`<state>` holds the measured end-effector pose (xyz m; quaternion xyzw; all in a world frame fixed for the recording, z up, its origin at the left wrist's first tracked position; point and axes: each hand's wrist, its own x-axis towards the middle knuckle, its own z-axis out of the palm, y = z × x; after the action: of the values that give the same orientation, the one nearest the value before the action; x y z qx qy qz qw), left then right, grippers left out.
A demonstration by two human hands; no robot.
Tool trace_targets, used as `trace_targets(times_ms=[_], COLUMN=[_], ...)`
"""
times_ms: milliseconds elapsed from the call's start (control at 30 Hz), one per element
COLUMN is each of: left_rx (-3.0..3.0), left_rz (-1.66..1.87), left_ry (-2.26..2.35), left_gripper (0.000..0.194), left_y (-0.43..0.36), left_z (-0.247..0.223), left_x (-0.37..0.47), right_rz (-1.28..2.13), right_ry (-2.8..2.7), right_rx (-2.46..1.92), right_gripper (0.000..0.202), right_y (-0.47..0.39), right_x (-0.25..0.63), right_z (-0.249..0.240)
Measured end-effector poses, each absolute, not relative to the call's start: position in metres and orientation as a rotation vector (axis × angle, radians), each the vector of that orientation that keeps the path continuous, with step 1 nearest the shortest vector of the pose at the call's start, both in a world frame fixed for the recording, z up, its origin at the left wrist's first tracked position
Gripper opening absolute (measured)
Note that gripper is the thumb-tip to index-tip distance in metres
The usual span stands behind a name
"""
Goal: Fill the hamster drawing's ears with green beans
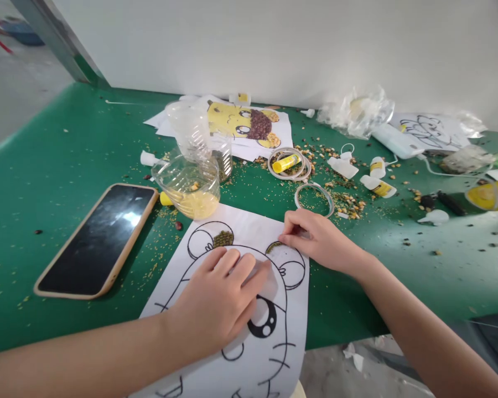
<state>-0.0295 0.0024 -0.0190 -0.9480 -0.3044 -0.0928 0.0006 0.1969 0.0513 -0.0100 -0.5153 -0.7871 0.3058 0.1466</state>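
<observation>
Nearest, a bare left hand rests palm down, loosely spread, on a white paper sheet printed with a black-outlined cartoon animal face, at the near edge of a green tabletop. Farther right, the bare right hand pinches at the right ear; whether it grips anything cannot be told. Olive-green seeds partly fill both ears; seed placing seems in hand, calling for fine fingertip work and steady paper.

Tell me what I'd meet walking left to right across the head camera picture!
Phone → left hand → right hand → white nozzle → yellow object at the right edge.
</observation>
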Motion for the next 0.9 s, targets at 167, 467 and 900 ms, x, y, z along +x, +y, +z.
trace_targets(times_ms=[167,467,900], left_rx=[-2.977,-2.980,-2.979], left_rz=[-0.301,-0.273,-0.235], left_ry=[-0.964,-0.966,-0.943], left_gripper=[0.039,0.038,0.038], left_y=[0.001,0.002,0.002], left_z=[-0.019,-0.019,-0.017], left_x=[-0.031,-0.030,-0.028], right_rz=[0.862,0.758,0.790], right_ry=[-2.259,-2.338,-2.302], right_rx=[-1.515,-1.461,-1.453], right_gripper=[0.016,0.022,0.018], right_y=[0.052,0.049,0.048], right_x=[0.196,0.190,0.183], right_z=[-0.011,-0.009,-0.010])
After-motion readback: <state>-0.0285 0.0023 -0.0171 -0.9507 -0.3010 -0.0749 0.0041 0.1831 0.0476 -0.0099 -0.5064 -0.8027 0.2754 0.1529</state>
